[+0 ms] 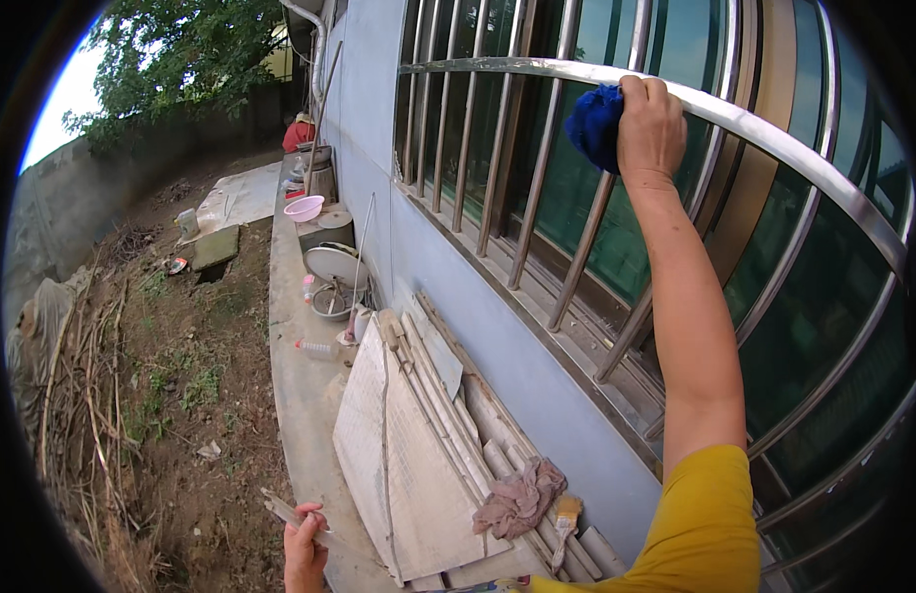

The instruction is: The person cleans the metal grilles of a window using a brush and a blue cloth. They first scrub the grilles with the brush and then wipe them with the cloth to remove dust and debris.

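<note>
My right hand [650, 133] is raised to the metal window grille and grips a bunched blue cloth [597, 127]. It is against the curved flat crossbar [754, 122], where a vertical metal bar [587, 248] passes beneath. Low in the view, my left hand [306, 545] has its fingers closed around a thin, pale, partly see-through strip [280, 508], whose material I cannot tell. Behind the bars are glass window panes [621, 244] with a greenish look.
Boards and poles [435, 385] lean on the blue-grey wall [495, 319], with a crumpled rag [523, 497] and a paintbrush [567, 519] on them. Along the concrete ledge [294, 400] stand a pink basin [304, 209] and a plastic bottle [317, 348]. Dry stalks [91, 400] lie left.
</note>
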A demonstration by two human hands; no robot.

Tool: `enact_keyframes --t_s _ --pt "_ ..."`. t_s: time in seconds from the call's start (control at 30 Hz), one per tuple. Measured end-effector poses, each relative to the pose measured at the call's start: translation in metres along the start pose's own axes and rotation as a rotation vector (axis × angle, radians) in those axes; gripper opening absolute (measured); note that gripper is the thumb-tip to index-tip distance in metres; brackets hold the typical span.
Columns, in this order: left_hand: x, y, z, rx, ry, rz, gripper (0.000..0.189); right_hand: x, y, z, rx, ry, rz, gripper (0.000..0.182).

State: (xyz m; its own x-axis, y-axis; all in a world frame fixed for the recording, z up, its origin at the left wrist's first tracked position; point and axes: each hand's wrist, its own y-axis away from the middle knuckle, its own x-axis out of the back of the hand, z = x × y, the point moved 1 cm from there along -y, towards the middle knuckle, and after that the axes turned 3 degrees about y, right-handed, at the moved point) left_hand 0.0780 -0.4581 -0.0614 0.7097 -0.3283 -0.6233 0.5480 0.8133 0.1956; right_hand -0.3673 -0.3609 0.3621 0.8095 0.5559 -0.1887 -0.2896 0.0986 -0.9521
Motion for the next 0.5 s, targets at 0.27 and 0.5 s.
enact_keyframes --t_s 0.27,0.5 --pt "-0.04 -0.015 -0.025 0.06 -0.02 -0.148 0.021 -0.032 0.061 -0.001 -0.61 -0.374 -0.008 0.052" --pt "-0.028 0.001 -0.023 0.115 0.057 -0.103 0.022 -0.002 0.181 -0.045 -0.835 -0.413 -0.191 0.054"
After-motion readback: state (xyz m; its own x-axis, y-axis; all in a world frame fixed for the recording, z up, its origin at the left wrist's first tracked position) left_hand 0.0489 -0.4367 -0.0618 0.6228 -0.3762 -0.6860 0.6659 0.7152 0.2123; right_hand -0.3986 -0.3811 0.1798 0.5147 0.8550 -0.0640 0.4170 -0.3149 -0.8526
